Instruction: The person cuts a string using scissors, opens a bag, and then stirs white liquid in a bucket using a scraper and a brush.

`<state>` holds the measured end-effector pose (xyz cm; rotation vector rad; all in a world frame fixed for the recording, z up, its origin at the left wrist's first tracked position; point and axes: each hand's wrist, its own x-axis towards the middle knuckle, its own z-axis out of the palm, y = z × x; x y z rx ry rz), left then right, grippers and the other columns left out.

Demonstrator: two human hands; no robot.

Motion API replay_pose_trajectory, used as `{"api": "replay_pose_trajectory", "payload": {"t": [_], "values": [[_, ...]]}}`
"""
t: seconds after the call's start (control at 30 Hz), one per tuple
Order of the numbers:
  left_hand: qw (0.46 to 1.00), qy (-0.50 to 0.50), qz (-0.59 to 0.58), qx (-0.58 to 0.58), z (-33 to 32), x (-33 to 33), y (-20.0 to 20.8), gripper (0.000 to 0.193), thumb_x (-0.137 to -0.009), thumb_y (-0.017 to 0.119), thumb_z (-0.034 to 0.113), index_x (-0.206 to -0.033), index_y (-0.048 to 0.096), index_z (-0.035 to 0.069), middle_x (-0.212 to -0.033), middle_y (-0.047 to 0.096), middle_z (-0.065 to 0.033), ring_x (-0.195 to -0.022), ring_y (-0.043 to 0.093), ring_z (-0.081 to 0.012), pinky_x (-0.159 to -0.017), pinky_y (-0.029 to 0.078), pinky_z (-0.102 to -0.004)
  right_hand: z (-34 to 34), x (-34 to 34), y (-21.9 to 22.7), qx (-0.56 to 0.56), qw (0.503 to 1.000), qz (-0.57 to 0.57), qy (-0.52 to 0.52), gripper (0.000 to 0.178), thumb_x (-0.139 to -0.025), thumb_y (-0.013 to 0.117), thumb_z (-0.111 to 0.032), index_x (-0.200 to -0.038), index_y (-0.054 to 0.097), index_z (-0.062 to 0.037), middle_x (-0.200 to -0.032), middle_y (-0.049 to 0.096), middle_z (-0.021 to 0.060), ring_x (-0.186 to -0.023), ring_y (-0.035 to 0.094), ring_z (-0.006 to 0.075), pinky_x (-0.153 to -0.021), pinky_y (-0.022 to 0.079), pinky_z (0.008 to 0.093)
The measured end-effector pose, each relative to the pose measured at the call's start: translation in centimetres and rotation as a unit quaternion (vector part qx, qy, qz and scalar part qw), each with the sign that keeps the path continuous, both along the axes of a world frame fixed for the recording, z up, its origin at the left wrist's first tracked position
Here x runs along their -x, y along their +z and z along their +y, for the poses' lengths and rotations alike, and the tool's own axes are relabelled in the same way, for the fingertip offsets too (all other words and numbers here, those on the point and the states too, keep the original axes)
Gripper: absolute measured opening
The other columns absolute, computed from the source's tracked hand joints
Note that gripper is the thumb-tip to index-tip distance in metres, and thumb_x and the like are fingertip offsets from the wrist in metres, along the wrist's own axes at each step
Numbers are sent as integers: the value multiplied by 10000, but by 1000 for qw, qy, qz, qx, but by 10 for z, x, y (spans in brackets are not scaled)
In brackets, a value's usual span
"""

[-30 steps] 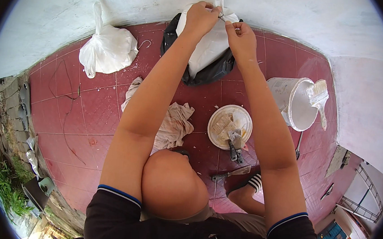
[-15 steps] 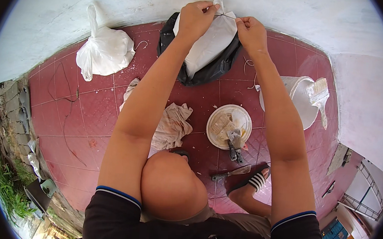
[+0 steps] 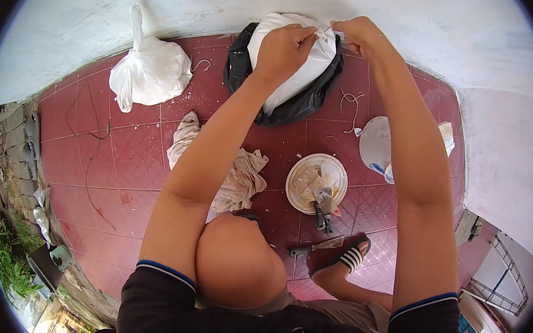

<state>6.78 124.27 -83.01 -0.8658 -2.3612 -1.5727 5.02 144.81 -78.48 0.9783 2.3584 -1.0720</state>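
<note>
A person in a dark short-sleeved shirt crouches over a red tiled floor, both bare arms stretched toward a plump white plastic sack. The sack stands against the white painted wall, nested in a crumpled black plastic bag that rings its sides and its near end. The left hand has its grip closed on the sack's gathered top, thumb and forefinger pinching the white plastic. Just beside it, the right hand holds a thin dark tie between thumb and fingertips, its grip pinched at the neck of the sack.

To the left, a knotted white plastic bag sits near the wall, and a long thin dark wire curves across the tiles. A stained beige cloth lies bunched partly under the left forearm. At centre, a round white lid carries scrapers with dark handles; another flat-bladed scraper rests on the floor near a black slide sandal with white stripes. A curl of pale string lies near a white plastic bucket, which the right forearm partly hides.
</note>
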Motion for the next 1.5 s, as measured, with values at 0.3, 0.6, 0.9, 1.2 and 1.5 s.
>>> {"api": "replay_pose_trajectory", "payload": {"t": [0.3, 0.6, 0.9, 1.2, 1.5], "values": [[995, 76, 44, 53, 10, -20, -4, 166, -892, 678, 183, -991, 744, 68, -774, 654, -91, -643, 642, -301, -591, 511, -398, -81, 36, 29, -251, 945, 44, 204, 282, -791, 726, -258, -797, 703, 23, -646, 648, 156, -602, 644, 279, -546, 487, 420], [965, 62, -225, -121, -13, -21, -17, 140, -893, 675, 131, -967, 726, 24, -660, 596, -85, -539, 547, -181, -549, 443, -344, -123, 14, 43, -346, 888, 32, 302, 182, -774, 674, -149, -883, 759, -30, -922, 740, 194, -848, 728, 331, -734, 577, 424], [851, 50, -478, -212, 2, -4, -6, 303, -861, 793, 272, -934, 756, -21, -592, 542, 38, -491, 437, -57, -469, 337, -272, -106, 44, 52, -368, 873, -13, 320, 227, -773, 677, -194, -896, 759, -22, -975, 736, 196, -887, 721, 344, -767, 574, 420], [734, -43, -596, -324, 4, 2, -4, 161, -974, 607, 149, -841, 617, 57, -596, 450, 64, -459, 271, -37, -424, 202, -262, -138, -5, 40, -360, 904, 36, 227, 173, -849, 617, -149, -900, 751, -51, -906, 752, 155, -847, 734, 332, -705, 579, 407], [636, -175, -662, -356, -16, 21, -18, 139, -958, 653, 164, -1027, 658, 45, -645, 402, 73, -484, 279, -41, -434, 199, -244, -116, -90, -6, -212, 932, 285, 67, 237, -981, 555, -219, -1108, 701, -83, -905, 727, 148, -819, 695, 290, -727, 518, 385]]}}
